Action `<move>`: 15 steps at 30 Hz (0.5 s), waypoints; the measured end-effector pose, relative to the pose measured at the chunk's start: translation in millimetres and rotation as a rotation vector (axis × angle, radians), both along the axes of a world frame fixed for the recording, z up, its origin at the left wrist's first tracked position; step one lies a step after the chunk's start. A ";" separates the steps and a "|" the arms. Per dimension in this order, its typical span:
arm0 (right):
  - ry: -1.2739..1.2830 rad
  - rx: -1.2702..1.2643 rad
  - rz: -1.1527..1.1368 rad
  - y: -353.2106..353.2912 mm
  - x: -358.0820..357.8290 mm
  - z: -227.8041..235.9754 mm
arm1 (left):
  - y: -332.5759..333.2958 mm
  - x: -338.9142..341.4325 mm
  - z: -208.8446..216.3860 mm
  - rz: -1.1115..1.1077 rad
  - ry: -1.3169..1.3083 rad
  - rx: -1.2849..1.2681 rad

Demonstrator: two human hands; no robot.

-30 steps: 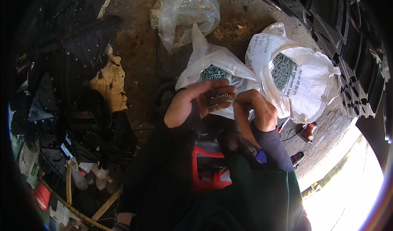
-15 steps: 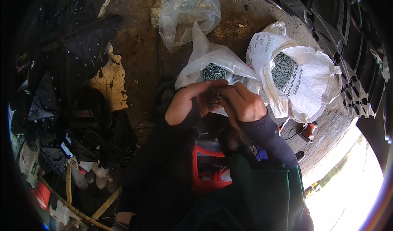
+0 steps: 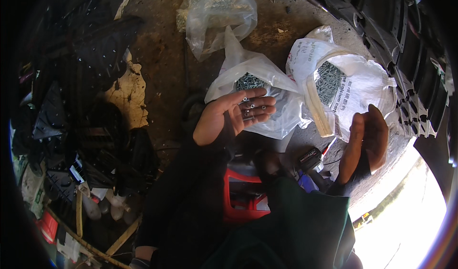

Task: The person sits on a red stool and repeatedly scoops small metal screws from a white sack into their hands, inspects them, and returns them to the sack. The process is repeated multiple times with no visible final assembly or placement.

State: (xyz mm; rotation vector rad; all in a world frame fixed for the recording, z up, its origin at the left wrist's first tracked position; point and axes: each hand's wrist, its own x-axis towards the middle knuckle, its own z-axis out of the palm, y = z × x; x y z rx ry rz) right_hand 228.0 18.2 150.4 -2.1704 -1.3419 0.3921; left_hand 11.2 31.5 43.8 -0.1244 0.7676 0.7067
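My left hand (image 3: 234, 111) lies palm up with its fingers stretched, carrying several small metal nuts (image 3: 252, 106) and a short screw or bolt (image 3: 249, 118) across the fingers. Just beyond it stands a clear plastic bag (image 3: 276, 85) with dark metal screws (image 3: 249, 81) inside. Off to the right, near the front of a white woven sack (image 3: 367, 85), my right hand (image 3: 365, 142) is held up, thumb apart from the fingers; nothing shows in it. Greyish screws (image 3: 328, 84) fill the sack's mouth.
Another clear bag (image 3: 222, 11) of small parts sits at the far side. Black metal brackets (image 3: 398, 35) are stacked at right; dark parts (image 3: 52, 114) crowd the left. A red plastic stool (image 3: 243, 216) is close in front of me. A power-tool battery (image 3: 311, 159) lies near my right forearm.
My right hand has left my left hand and moved right, near the woven sack. The left palm now shows, with the nuts visible on it.
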 end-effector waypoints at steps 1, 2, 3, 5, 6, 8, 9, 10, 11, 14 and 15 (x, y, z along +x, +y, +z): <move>-0.007 0.018 0.024 0.5 -0.9 -1.9 | -0.3 0.4 0.5 0.010 0.006 -0.014; -0.016 0.067 0.115 0.8 -6.3 -6.8 | -0.7 0.7 0.9 0.024 -0.013 -0.009; 0.012 0.198 0.481 -0.5 -12.8 -11.9 | -1.1 0.9 1.4 0.034 -0.014 -0.020; 0.219 0.117 0.856 -1.6 -27.6 -27.9 | -1.1 0.5 2.1 0.044 -0.039 -0.027; 0.237 -0.016 0.808 -3.5 -38.1 -39.6 | -1.1 0.3 2.6 0.047 -0.062 -0.024; 0.247 -0.084 0.801 -3.0 -46.6 -61.0 | -1.4 -0.4 3.6 0.067 -0.089 -0.033; 0.236 -0.075 0.822 -3.2 -48.0 -69.5 | -1.7 -0.6 4.2 0.082 -0.094 -0.045; 0.222 -0.095 0.832 -4.4 -47.6 -75.2 | -2.1 -0.4 4.9 0.100 -0.081 -0.061; 0.213 -0.027 0.887 -5.0 -46.5 -79.8 | -2.6 -0.1 5.6 0.097 -0.082 -0.056; 0.245 -0.079 0.941 -4.3 -42.1 -87.3 | -3.3 1.0 6.9 0.098 -0.054 -0.052; 0.236 -0.070 0.954 -3.8 -41.3 -88.0 | -3.2 1.2 6.9 0.101 -0.061 -0.048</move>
